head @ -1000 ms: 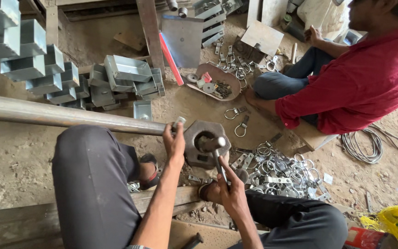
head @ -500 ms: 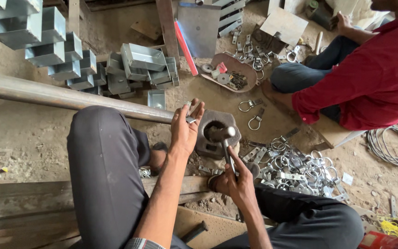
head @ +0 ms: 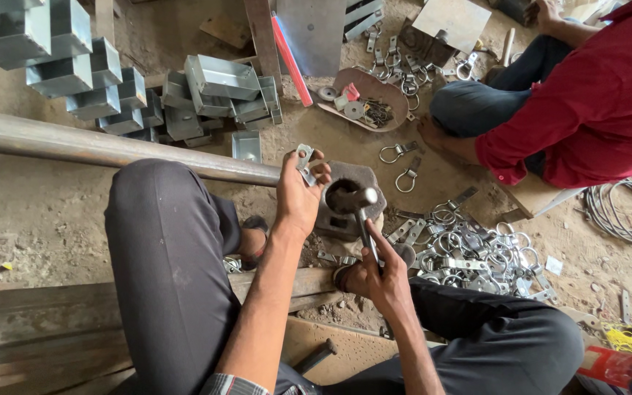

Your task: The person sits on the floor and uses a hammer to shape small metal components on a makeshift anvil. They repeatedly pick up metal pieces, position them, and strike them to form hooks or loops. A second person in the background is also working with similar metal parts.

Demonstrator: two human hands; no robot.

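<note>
Left hand [head: 298, 194] pinches a small metal bracket [head: 304, 162] beside the steel block [head: 349, 201]; right hand [head: 378, 274] grips hammer [head: 360, 208] over it. Unstruck; finished clamps pile [head: 469, 252] right of block.

The left hand [head: 298, 192] pinched a small metal bracket [head: 305, 162] just beside the iron block [head: 349, 201]; the right hand [head: 378, 274] gripped a hammer [head: 360, 212] whose head rested over that block.

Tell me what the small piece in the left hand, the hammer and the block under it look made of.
Small bracket in the left hand: thin bright sheet metal, likely plated steel, shiny and bent. Hammer in the right hand: polished steel head, glinting; its handle material is unclear. Block: dull, dark heavy metal, probably cast iron or steel, rough and worn.
</note>
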